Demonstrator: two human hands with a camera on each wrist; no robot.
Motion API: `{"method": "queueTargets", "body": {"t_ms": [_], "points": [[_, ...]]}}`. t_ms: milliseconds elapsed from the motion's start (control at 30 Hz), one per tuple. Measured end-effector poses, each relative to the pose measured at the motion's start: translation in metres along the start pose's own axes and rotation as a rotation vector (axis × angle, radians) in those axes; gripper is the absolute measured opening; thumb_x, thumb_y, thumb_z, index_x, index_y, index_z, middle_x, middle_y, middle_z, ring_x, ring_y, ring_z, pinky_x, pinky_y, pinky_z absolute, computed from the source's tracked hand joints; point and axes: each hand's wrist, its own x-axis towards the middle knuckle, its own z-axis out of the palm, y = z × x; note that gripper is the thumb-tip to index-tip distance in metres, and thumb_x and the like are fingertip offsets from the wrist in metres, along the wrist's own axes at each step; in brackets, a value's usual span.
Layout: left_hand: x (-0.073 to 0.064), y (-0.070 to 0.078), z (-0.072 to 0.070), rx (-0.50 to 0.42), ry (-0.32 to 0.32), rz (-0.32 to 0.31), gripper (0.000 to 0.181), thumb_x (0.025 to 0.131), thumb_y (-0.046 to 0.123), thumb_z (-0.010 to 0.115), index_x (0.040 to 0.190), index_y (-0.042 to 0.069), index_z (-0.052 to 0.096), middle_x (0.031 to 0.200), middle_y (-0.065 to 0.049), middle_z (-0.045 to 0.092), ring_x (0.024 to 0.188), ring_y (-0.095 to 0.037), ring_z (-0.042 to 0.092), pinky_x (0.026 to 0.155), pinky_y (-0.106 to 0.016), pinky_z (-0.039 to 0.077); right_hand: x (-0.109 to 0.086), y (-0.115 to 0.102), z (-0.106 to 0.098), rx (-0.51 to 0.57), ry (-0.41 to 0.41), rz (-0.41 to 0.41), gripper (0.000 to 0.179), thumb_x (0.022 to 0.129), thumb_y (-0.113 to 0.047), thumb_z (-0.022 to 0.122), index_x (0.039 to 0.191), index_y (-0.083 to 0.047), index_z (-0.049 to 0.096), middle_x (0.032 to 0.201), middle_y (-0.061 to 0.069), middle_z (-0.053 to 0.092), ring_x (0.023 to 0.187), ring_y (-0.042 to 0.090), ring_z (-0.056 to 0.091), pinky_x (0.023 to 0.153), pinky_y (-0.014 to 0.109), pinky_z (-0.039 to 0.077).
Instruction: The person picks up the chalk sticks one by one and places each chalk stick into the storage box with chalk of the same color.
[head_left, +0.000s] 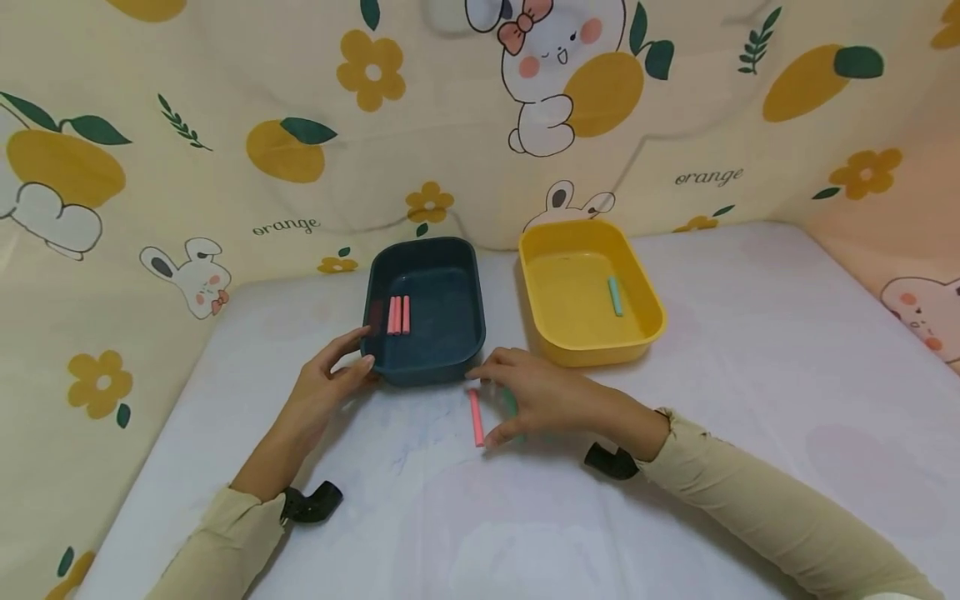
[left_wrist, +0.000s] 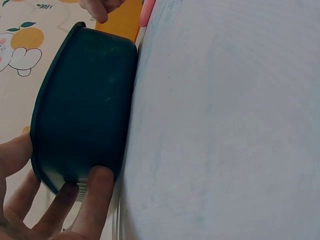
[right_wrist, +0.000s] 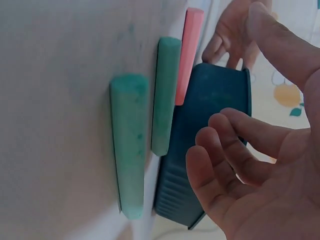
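My left hand (head_left: 322, 383) rests its fingertips against the left front corner of a dark teal bin (head_left: 427, 371). In the left wrist view its fingers (left_wrist: 97, 195) touch the outer wall and rim. Three pink chalk sticks (head_left: 399, 315) lie inside that bin. My right hand (head_left: 543, 392) hovers with fingers apart over the table, holding nothing. Beneath it are a pink chalk stick (head_left: 477, 419) and two green chalk sticks; the head view mostly hides the green ones. In the right wrist view, the nearer green stick (right_wrist: 130, 147) and farther green stick (right_wrist: 166, 95) lie roughly parallel.
A yellow bin (head_left: 592, 354) stands right of the teal one, with a single green chalk stick (head_left: 615, 296) inside. Behind both rises a printed cloth backdrop (head_left: 450, 108). A white cloth (head_left: 420, 533) with faint chalk smudges covers the table.
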Motion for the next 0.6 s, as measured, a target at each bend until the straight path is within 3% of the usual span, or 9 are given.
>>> {"method": "queueTargets", "body": {"t_ms": [600], "points": [[0.001, -0.001, 0.000, -0.038, -0.005, 0.017, 0.061, 0.099, 0.034, 0.062, 0.154, 0.024, 0.037, 0.156, -0.009, 0.034, 0.105, -0.008, 0.066, 0.094, -0.019, 0.054, -0.001, 0.001, 0.014, -0.068, 0.030, -0.020, 0.081, 0.073, -0.051, 0.085, 0.140, -0.016, 0.056, 0.120, 0.002, 0.058, 0.103, 0.015, 0.049, 0.088, 0.031, 0.047]]}}
